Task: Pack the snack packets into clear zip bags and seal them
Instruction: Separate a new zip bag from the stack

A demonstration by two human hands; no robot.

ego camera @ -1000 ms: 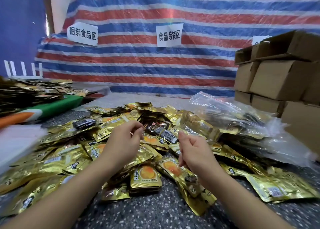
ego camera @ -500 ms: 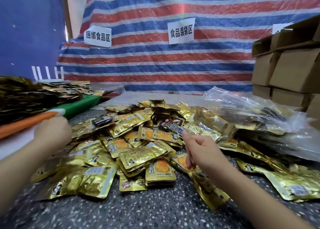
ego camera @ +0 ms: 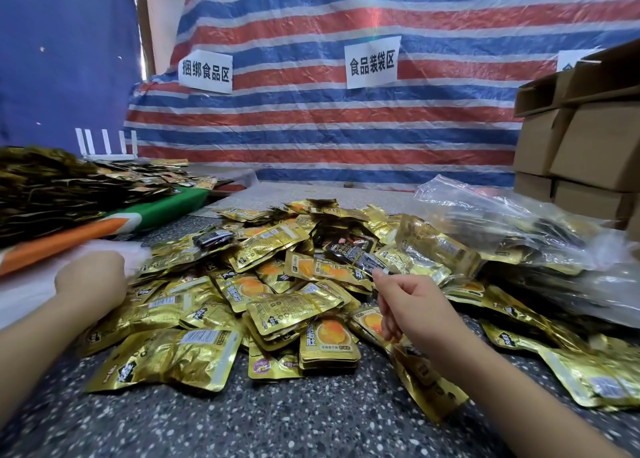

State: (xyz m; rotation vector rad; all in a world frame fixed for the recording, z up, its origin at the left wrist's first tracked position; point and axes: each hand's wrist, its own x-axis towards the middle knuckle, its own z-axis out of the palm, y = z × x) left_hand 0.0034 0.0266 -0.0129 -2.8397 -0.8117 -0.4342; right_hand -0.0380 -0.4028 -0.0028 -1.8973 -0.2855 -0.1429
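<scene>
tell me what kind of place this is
Probably a makeshift food-packing workspace: a heap of gold snack packets on a speckled floor, stacked cardboard boxes, and paper zone signs on a striped tarp.

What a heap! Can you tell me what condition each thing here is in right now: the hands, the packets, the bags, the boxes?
Left hand: at the white sheets on the left, fingers hidden.
Right hand: over the pile, fingers curled; whether it holds anything is unclear.
Gold snack packets: sealed, heaped loose on the floor.
Clear zip bags: crumpled on the right, some with packets inside.
Cardboard boxes: stacked, top one open.
</scene>
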